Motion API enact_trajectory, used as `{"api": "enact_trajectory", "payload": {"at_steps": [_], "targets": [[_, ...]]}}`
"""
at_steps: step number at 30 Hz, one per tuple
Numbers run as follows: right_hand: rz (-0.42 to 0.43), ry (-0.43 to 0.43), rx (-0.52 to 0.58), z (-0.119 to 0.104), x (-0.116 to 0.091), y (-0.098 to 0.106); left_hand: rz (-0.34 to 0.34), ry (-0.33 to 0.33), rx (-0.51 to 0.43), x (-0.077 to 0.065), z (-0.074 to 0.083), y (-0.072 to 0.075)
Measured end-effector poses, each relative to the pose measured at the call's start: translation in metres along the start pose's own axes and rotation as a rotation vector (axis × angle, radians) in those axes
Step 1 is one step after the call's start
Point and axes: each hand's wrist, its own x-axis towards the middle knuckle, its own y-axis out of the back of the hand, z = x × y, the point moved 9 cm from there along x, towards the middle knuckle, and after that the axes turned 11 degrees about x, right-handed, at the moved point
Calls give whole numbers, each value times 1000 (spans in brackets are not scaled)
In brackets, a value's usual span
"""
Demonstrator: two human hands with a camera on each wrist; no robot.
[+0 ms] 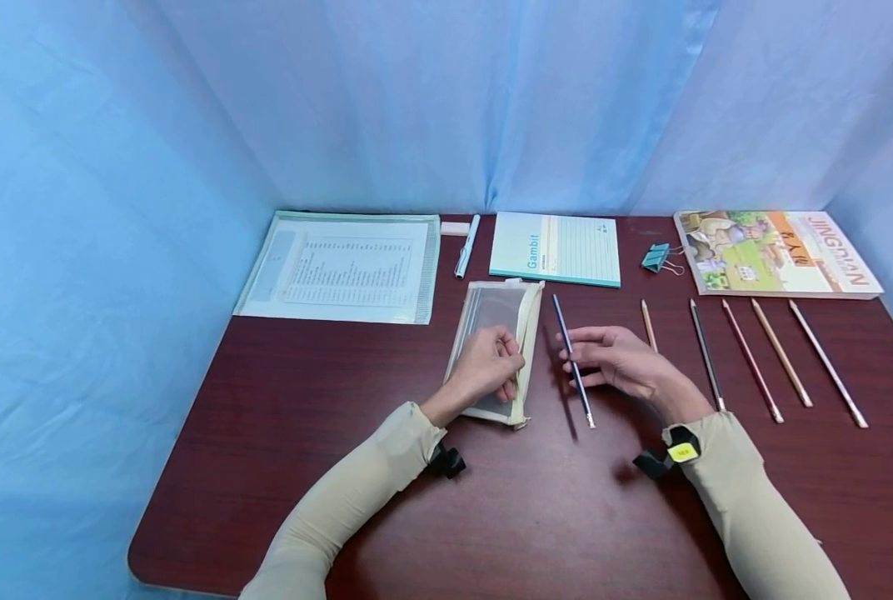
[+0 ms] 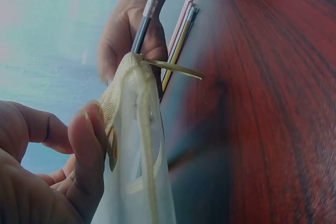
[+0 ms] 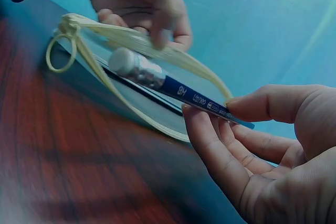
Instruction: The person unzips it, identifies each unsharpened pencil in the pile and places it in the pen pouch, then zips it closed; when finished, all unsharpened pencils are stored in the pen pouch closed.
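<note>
A mesh pencil pouch (image 1: 484, 312) with a cream zipper edge lies on the table, its mouth held apart in the right wrist view. My left hand (image 1: 487, 362) pinches the upper edge of that mouth between thumb and fingers. Just right of the pouch, my right hand (image 1: 615, 362) holds a dark blue pencil (image 3: 191, 95) between thumb and fingertips. The pencil's white eraser end (image 3: 123, 62) points toward the near end of the pouch, alongside its mouth. Inside the pouch a dark, slim strip shows below the pencil.
Several pencils (image 1: 750, 358) lie in a row at the right. Along the back are a document folder (image 1: 341, 267), an eraser (image 1: 455, 228), a white pen (image 1: 467, 247), a notebook (image 1: 555, 248), a teal binder clip (image 1: 656, 257) and a colourful book (image 1: 776, 254). Blue curtains surround the table.
</note>
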Motion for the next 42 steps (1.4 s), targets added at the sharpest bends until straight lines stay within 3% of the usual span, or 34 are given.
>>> {"api": "enact_trajectory", "payload": {"at_steps": [9,15,21,28,33,42], "targets": [[61,-66,-68,8,32,-18,-3,10,9,0,1,1],[195,18,-39,2,44,-27,-9,8,0,0,1,1],[285,79,-101,0,47,-35,-1,21,12,0,2,2],[319,110,-125,-4,43,-37,-7,7,10,0,1,2],[384,120,-146,-13,37,-23,-9,-2,5,0,2,0],[479,125,-160,-35,41,26,-10,-1,3,-2,2,-1]]}}
